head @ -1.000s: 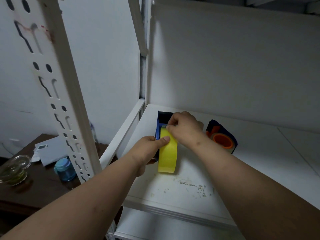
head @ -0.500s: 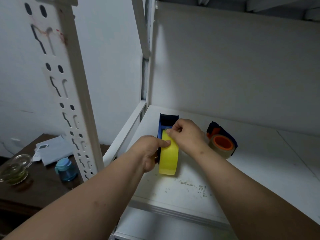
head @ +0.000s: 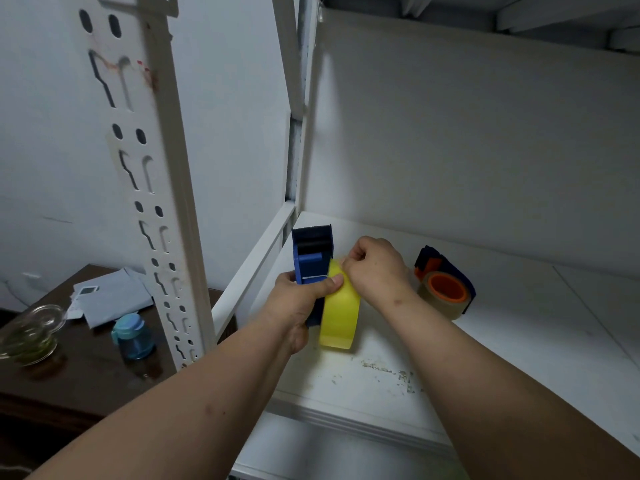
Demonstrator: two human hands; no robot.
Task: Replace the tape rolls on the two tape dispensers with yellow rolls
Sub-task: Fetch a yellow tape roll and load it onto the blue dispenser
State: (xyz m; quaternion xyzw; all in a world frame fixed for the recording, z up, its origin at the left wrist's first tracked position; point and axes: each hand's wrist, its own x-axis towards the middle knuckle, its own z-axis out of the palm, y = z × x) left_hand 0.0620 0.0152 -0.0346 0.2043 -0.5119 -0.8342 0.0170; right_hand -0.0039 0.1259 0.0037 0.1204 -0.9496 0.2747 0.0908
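A blue tape dispenser (head: 311, 252) stands on the white shelf (head: 502, 327) near its left edge. A yellow tape roll (head: 341, 317) sits upright against the dispenser's right side. My left hand (head: 298, 303) grips the dispenser, thumb pressed on the roll's top. My right hand (head: 375, 265) pinches the tape at the top of the yellow roll, fingers curled. To the right lies a second dispenser (head: 446, 278), dark blue and orange, holding a clear brownish roll on an orange core.
A perforated white shelf post (head: 162, 188) rises at the left. Beyond it a dark wooden table (head: 69, 372) carries papers (head: 110, 296), a small blue jar (head: 133, 336) and a glass dish (head: 29, 336). Dirt specks mark the shelf front. A shelf board hangs overhead.
The view has shifted so the hands and dispenser sit lower in frame. My right hand has drawn slightly to the right at the roll's top, exposing more of the blue dispenser head.
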